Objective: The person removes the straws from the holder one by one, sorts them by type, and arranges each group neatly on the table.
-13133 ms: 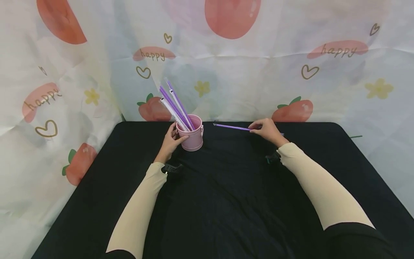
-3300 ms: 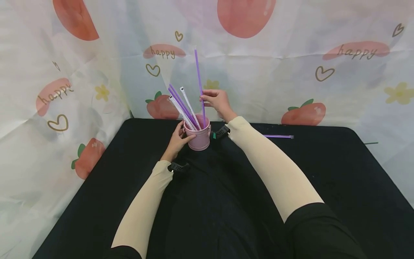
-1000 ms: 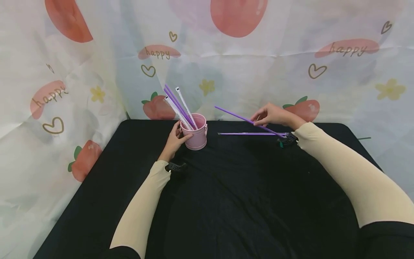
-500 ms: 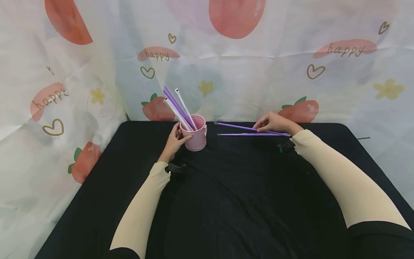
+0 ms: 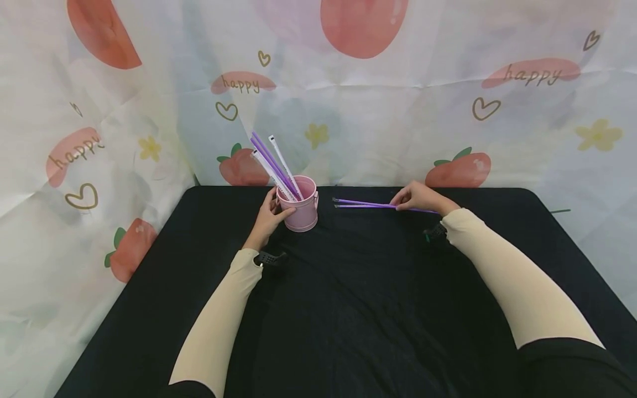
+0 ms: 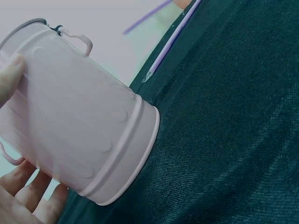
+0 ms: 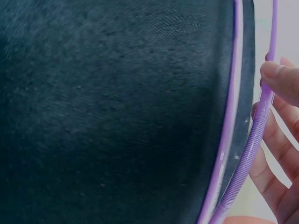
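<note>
My left hand (image 5: pixel 264 221) holds the side of a small pink bucket (image 5: pixel 300 217), thumb in front and fingers behind. Several wrapped straws (image 5: pixel 276 168), purple and white, lean to the left out of it. Low at the far side of the table, my right hand (image 5: pixel 420 197) pinches a purple bendy straw (image 7: pixel 247 154) between thumb and fingers. A second purple straw (image 7: pixel 229 112) lies on the cloth close beside it, and the two cross in the head view. In the left wrist view the bucket's base (image 6: pixel 135 158) stands on the cloth.
A black cloth (image 5: pixel 338 309) with light creases covers the table. Right behind its far edge hangs a white printed backdrop (image 5: pixel 378 132), which also runs along the left side. A black strap (image 5: pixel 271 258) sits at my left wrist.
Over the last second my right hand has lowered the tilted straw down beside the lying one. Some three seconds ago it held a straw upright at the bucket. My left hand keeps its grip.
</note>
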`<state>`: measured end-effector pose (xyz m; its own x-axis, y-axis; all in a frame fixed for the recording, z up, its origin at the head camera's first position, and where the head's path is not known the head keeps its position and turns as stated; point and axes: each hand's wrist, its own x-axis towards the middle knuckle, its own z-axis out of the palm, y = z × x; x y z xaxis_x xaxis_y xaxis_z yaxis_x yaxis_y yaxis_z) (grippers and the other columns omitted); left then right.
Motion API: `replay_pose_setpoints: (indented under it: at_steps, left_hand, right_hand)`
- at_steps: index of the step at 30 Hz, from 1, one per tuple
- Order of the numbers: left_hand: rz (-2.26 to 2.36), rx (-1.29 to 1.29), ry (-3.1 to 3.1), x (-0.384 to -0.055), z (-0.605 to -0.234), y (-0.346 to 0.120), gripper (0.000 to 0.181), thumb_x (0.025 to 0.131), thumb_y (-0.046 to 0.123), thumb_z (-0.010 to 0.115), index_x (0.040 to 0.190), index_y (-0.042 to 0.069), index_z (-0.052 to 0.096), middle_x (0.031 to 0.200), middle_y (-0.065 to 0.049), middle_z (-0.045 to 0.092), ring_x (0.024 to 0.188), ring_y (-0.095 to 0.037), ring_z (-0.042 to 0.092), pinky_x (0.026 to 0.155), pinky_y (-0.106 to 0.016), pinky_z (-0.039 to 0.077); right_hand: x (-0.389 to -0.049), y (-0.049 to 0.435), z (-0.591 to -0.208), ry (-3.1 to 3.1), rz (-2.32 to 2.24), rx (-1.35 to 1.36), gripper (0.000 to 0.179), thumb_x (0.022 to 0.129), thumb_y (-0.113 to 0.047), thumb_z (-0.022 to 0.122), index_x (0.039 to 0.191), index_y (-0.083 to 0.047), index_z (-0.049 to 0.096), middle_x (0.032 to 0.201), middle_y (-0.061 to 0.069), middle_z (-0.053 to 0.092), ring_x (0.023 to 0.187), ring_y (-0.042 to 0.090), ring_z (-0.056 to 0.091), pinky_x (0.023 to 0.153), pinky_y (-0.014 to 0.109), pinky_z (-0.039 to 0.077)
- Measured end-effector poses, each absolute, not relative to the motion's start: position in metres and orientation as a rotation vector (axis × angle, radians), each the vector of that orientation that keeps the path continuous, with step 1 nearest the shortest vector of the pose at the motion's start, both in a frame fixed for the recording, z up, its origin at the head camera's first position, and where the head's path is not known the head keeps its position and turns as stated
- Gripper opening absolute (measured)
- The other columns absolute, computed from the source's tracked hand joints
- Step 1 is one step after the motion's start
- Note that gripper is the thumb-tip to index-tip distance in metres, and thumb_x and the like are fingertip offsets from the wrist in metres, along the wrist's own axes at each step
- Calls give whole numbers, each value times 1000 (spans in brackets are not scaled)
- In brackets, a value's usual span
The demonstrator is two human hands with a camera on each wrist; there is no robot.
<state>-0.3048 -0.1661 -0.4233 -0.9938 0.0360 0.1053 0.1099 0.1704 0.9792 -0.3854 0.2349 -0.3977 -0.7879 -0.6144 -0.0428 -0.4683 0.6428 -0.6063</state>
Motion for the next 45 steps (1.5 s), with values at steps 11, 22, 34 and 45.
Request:
replay_pose_setpoints:
  at_steps: [11,22,34,45]
  left_hand:
    - [-1927,-180,-2345,-312,-435,-167,76,86,10,66,148,13,23,148,-15,35,139,-28,32,118,-39,20]
    - [-1949,-165,-2341,-312,-435,-167,77,86,10,67,148,14,22,149,-15,33,140,-28,30,118,-40,21]
    - [-1977,-138,-2376,-294,-410,-162,77,86,9,66,149,9,21,150,-20,31,141,-30,28,118,-40,21]
    - [-1982,-129,-2369,-302,-420,-165,77,86,8,66,149,11,21,149,-20,33,141,-31,28,118,-42,19]
  right_hand:
    - [-390,232,-415,2670,-795,-837,17,84,1,65,99,1,72,100,21,69,89,30,65,76,41,55]
    - [-390,234,-427,2728,-803,-807,15,84,-3,67,98,-2,73,97,17,70,83,24,65,72,38,55]
    - [-387,237,-437,2783,-957,-740,14,83,-7,70,96,-4,73,98,18,70,88,29,66,76,43,55]
    - [-385,239,-441,2760,-1002,-683,13,82,-8,71,94,-5,73,95,16,72,84,23,67,75,41,55]
